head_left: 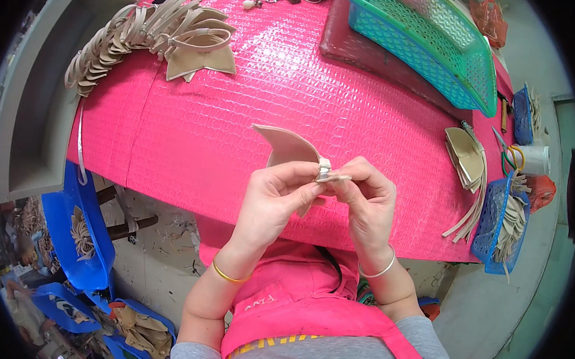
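Note:
Over the near part of the pink table, both hands pinch a beige leather-like piece. It has a wide curved flap standing up behind the fingers, and a narrow strap with a small shiny metal fitting between the hands. My left hand is closed on the piece beside the fitting. With thumb and fingertips pressed together, my right hand grips the strap's end. Fingers partly cover the fitting, so its exact shape is hidden. A fanned row of similar beige pieces with strap loops lies at the far left.
At the far right a green plastic basket rests on a dark red board. Beige flaps and straps lie by the right edge, near scissors and a blue basket. Blue chairs stand lower left.

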`<action>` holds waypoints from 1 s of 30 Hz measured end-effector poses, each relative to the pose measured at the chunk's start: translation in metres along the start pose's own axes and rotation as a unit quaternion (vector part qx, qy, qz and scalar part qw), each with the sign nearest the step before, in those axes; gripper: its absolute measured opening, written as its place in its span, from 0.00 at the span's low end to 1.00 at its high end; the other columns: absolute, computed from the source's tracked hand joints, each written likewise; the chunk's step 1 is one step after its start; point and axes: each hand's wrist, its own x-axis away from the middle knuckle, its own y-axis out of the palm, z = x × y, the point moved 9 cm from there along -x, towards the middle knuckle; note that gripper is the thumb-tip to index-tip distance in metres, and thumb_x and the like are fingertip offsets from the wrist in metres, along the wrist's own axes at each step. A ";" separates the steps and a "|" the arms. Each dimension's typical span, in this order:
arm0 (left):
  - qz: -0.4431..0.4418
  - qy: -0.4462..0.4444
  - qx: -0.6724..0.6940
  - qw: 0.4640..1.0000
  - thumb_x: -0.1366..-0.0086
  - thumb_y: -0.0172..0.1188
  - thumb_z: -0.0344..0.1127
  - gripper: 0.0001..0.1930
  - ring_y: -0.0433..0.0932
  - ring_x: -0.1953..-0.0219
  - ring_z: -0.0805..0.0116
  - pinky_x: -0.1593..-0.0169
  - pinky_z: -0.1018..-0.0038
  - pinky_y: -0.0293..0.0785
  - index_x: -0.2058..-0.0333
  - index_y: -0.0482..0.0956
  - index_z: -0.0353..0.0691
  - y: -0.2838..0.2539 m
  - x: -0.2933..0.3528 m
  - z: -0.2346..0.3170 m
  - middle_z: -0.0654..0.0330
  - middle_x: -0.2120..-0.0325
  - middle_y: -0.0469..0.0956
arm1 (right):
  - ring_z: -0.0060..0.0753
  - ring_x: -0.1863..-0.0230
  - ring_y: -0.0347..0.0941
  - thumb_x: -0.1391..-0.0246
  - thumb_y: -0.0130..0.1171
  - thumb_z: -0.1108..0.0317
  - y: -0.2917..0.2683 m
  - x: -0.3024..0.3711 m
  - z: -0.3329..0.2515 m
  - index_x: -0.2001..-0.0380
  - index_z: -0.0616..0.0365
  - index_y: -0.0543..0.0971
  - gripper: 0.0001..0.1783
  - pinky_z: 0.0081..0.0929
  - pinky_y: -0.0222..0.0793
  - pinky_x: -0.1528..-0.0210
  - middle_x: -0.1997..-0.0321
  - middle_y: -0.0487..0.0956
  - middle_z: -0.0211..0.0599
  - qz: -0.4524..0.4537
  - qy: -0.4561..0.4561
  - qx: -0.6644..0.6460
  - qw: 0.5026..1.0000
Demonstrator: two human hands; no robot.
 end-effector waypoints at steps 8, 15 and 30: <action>0.027 0.066 0.026 0.997 0.44 0.50 0.21 0.13 0.73 0.74 0.77 0.78 0.87 0.65 0.59 0.68 0.34 0.007 -0.010 0.013 0.57 0.73 0.75 | 0.24 0.74 0.70 0.51 0.52 0.74 0.005 -0.002 0.009 0.74 0.62 0.71 0.03 0.21 0.68 0.72 0.75 0.74 0.35 -0.014 0.064 -0.127 0.990; 0.045 0.140 -0.223 0.964 0.48 0.50 0.18 0.07 0.68 0.83 0.82 0.85 0.87 0.59 0.69 0.75 0.28 0.012 -0.013 0.015 0.62 0.82 0.73 | 0.23 0.75 0.69 0.57 0.50 0.74 -0.006 -0.003 0.020 0.82 0.58 0.66 0.05 0.20 0.66 0.72 0.78 0.70 0.30 0.006 0.105 -0.155 0.982; 0.112 0.268 -0.396 0.871 0.56 0.58 0.18 0.07 0.73 0.75 0.67 0.69 0.77 0.68 0.74 0.75 0.32 0.007 -0.003 0.026 0.56 0.78 0.75 | 0.10 0.77 0.55 0.53 0.57 0.64 -0.015 -0.016 0.033 0.65 0.56 0.69 0.13 0.08 0.50 0.78 0.79 0.66 0.21 0.077 0.017 -0.086 0.993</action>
